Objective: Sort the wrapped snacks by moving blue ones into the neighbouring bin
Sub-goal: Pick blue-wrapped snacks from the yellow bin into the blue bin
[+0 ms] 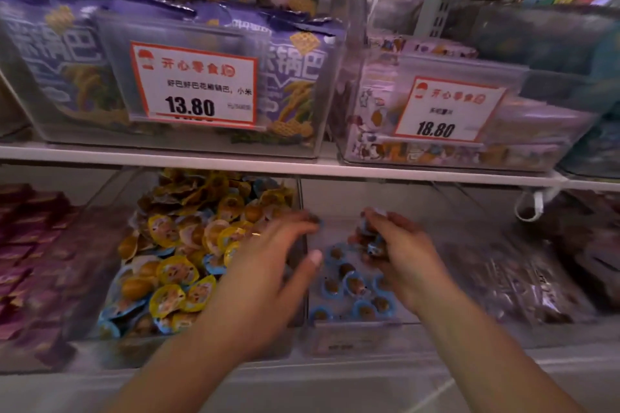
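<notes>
A clear bin [110, 245] on the lower shelf holds a heap of mixed yellow snacks [174, 270] and blue snacks [115, 308]. The neighbouring clear bin [352, 332] to its right holds several blue-wrapped snacks [355, 285] on its floor. My left hand [268, 265] hovers over the divide between the two bins, fingers spread and relaxed, holding nothing that I can see. My right hand [399, 251] is above the right bin, its fingers curled round a small bunch of blue-wrapped snacks [372, 245]. The frame is motion-blurred.
Purple packets [30, 261] fill the bin at the far left, dark packets [523, 282] the bin at the right. The shelf above [268, 166] carries bins of purple bags with price tags 13.80 [193, 85] and 18.80 [446, 109]. It overhangs the lower bins.
</notes>
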The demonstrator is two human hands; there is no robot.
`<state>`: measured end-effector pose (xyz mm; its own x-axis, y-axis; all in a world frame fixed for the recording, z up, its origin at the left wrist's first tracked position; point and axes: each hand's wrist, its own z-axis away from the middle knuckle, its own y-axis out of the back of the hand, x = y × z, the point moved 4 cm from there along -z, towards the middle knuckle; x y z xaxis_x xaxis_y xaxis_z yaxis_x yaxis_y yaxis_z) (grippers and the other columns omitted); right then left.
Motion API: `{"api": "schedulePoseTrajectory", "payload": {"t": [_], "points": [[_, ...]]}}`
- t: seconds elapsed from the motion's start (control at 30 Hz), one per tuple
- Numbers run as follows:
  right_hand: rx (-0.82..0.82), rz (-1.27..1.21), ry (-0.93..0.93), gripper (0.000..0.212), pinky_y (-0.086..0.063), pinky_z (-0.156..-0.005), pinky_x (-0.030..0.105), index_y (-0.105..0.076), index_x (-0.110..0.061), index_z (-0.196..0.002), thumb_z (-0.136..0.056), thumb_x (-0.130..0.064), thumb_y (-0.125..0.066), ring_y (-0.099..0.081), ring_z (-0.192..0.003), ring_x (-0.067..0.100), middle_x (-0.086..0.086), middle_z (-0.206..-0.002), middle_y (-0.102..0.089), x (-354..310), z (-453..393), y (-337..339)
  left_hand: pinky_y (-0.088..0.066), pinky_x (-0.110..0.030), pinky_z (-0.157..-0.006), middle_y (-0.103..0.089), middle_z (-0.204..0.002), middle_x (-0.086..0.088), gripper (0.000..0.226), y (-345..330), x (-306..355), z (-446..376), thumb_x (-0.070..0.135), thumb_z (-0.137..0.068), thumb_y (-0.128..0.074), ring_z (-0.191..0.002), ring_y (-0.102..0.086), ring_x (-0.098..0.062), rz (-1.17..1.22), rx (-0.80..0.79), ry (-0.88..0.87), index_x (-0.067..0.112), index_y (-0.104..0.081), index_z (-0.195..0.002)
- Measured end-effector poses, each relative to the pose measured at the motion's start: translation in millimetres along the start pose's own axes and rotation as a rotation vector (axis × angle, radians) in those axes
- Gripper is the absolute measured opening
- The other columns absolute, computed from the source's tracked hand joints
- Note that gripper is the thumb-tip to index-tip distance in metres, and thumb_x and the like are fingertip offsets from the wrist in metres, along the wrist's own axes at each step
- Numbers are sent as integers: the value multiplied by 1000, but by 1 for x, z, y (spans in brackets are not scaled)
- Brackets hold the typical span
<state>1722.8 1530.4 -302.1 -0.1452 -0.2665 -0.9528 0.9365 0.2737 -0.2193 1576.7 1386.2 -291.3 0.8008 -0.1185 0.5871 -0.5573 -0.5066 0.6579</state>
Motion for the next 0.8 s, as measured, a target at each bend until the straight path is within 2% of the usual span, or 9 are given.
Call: {"api": "schedulePoseTrajectory", "payload": {"t": [0.1,0.2,0.23,0.33,0.47,0.57,0.67,0.73,0.8], "points": [[20,356,-34,32,-45,-59,26,-72,-7,-98,-97,-37,-59,-61,-72,23,11,-87,-67,0,-33,24,-42,-44,-108,-52,-140,14,42,18,-34,2,52,-97,-38,-133,-45,-10,-244,-109,15,35,-55,-131],[78,777,117,38,-46,-54,22,-72,-6,-96,-98,-41,-55,-65,-72,19,17,-92,-72,-1,-50,36,-22,-40,-121,-46,-146,18,52,25,-57,13,61,-95,-31,-142,-33,-6,-398,-253,9,40,-49,-139],[83,811,206,32,-46,-55,23,-72,-8,-91,-99,-34,-56,-68,-73,19,17,-91,-73,-2,-50,34,-20,-37,-120,-49,-143,19,52,30,-61,14,64,-94,-31,-139,-37,-4,-401,-258,17,41,-50,-136],[32,804,477,18,-52,-68,20,-69,-29,-89,-96,-17,-57,-66,-76,-5,-8,-88,-73,-6,-29,8,-26,-38,-116,-59,-121,24,39,48,-64,14,64,-90,-43,-119,-52,-1,-351,-199,42,41,-61,-115],[-186,813,877,20,-44,-76,6,-68,-31,-104,-93,-25,-52,-62,-85,-5,-14,-101,-68,-10,24,-49,-45,-39,-96,-64,-99,19,16,73,-73,21,40,-83,-62,-102,-60,-10,-354,-128,78,32,-68,-96],[-435,1146,1028,29,-47,-97,30,-66,-22,-120,-94,-27,-52,-59,-107,14,-5,-112,-63,3,53,-88,-51,-40,-85,-66,-94,10,12,91,-87,30,23,-78,-67,-94,-63,-21,-428,-123,137,27,-71,-88],[-512,1739,980,46,-18,-120,52,-53,-27,-138,-93,-31,-53,-46,-129,23,-2,-129,-57,26,54,-106,-51,-39,-81,-67,-93,6,23,100,-92,38,8,-74,-65,-88,-65,-26,-497,-80,144,24,-73,-88],[-515,1947,919,51,-4,-122,56,-50,-28,-140,-89,-25,-54,-39,-134,26,1,-133,-54,33,52,-111,-49,-41,-85,-68,-96,2,26,97,-91,41,7,-73,-66,-89,-66,-29,-556,-74,160,25,-74,-90],[-494,1987,920,56,-4,-118,59,-51,-30,-139,-84,-20,-57,-40,-133,28,1,-132,-55,33,52,-116,-47,-43,-90,-67,-101,2,17,95,-91,42,15,-81,-68,-91,-66,-29,-580,-40,180,25,-73,-94]]}}
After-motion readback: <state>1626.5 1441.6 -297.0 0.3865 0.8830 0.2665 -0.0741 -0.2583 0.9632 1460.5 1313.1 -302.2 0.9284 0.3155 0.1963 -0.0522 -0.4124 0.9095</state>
